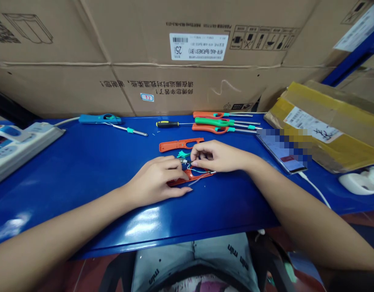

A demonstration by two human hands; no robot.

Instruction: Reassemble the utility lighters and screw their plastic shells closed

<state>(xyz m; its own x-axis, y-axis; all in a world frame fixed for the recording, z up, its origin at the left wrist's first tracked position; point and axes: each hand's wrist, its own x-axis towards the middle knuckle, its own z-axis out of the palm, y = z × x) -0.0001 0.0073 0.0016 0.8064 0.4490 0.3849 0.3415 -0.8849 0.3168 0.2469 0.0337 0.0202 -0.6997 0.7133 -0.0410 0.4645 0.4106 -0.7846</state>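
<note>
On the table (98,170), the half-open left hand (161,178) touches orange casing (192,174).

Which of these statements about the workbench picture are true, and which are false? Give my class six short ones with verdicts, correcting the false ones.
1. The left hand touches the lower orange shell. True.
2. The screwdriver has an all-red handle. False: its handle is black and yellow.
3. The green lighter lies between two orange lighters. True.
4. The phone lies left of the left hand. False: it lies on the right, by the yellow-taped box.
5. The right hand is nearer the phone than the left hand is. True.
6. The right hand holds the blue lighter. False: it lies near the power strip.
</note>
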